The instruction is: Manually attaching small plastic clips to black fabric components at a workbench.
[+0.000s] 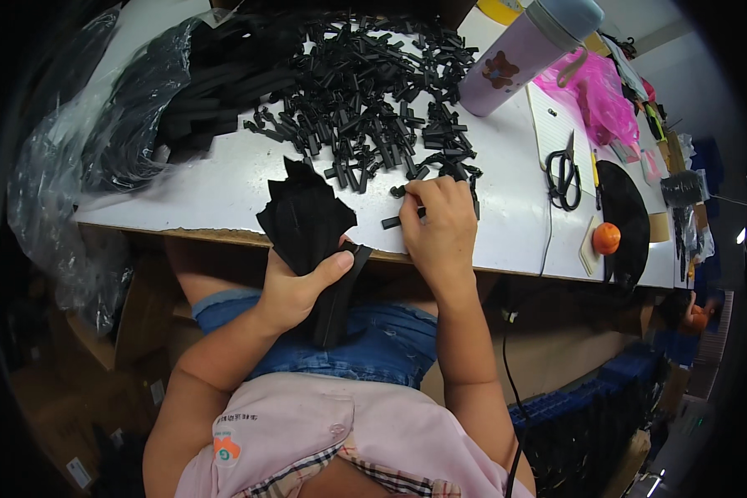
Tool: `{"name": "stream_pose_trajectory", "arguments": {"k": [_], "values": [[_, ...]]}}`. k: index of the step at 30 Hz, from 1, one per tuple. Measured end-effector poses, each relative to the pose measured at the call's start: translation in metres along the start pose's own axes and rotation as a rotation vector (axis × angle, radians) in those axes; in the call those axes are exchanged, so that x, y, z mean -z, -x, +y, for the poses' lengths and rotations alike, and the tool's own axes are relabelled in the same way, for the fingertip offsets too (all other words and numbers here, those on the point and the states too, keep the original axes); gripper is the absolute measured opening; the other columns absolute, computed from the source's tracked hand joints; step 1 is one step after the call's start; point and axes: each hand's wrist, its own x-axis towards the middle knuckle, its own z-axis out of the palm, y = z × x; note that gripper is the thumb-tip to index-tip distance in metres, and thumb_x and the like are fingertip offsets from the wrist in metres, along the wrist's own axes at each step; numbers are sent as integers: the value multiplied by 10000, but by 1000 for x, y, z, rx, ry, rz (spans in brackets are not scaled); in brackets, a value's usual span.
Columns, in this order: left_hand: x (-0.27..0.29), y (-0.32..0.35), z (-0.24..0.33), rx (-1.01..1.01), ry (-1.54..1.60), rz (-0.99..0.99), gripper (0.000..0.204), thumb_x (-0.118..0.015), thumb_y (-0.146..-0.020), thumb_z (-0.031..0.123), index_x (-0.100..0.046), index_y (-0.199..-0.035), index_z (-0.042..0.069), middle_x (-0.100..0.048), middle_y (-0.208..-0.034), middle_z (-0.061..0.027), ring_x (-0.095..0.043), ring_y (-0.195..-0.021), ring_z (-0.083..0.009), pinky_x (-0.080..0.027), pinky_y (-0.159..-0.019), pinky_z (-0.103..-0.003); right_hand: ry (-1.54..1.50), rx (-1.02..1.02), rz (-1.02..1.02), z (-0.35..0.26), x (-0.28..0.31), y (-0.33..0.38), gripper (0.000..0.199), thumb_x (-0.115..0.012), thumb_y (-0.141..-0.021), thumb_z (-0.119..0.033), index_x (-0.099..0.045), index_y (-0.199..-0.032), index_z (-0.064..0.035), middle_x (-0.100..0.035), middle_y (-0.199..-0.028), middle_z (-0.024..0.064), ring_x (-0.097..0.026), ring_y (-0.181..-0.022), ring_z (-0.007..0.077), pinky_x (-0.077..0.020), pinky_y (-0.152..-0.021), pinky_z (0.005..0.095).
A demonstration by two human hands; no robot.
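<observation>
My left hand is closed around a bundle of black zipper strips, just off the table's front edge. Their cut ends fan out above my fingers, and the long ends hang toward my lap. On the tabletop, my right hand has its thumb and forefinger pressed together at a small black zipper pull. Another black pull lies by the thumb, partly covered by that hand. Farther back spreads a big pile of black zipper pulls, each with a small slider and a bar-shaped tab.
A lilac bottle stands right of the pile. Black-handled scissors, a notepad, a pink plastic bag and an orange round object lie farther right. Left, clear plastic bagging surrounds more black strips and hangs over the edge.
</observation>
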Motion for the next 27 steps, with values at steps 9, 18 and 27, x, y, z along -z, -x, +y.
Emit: {"name": "stream_pose_trajectory", "arguments": {"k": [9,18,27], "values": [[-4,-2,-1,-157,-116,-31,201,-622,-736,6,-560,-927,14,-577,-840,-23,-532,-755,-76,-442,-673,-207,-928,-194,-284,-33,32,11,126,-596,-651,49,-601,-759,-16,-558,-736,65,-512,-696,175,-430,-594,250],[-3,-2,4,-191,-247,-143,206,-604,-744,-8,-566,-946,2,-584,-847,-26,-532,-741,-64,-441,-655,-198,-742,136,-264,-24,28,11,145,-603,-656,56,-600,-786,-9,-546,-741,53,-496,-682,145,-404,-528,214],[-7,2,3,-199,-145,-30,215,-586,-768,36,-528,-975,17,-544,-899,-41,-508,-840,-106,-409,-774,-249,-1161,-402,-85,-49,5,41,86,-608,-729,5,-567,-805,6,-535,-687,27,-460,-542,46,-360,-469,166]]}}
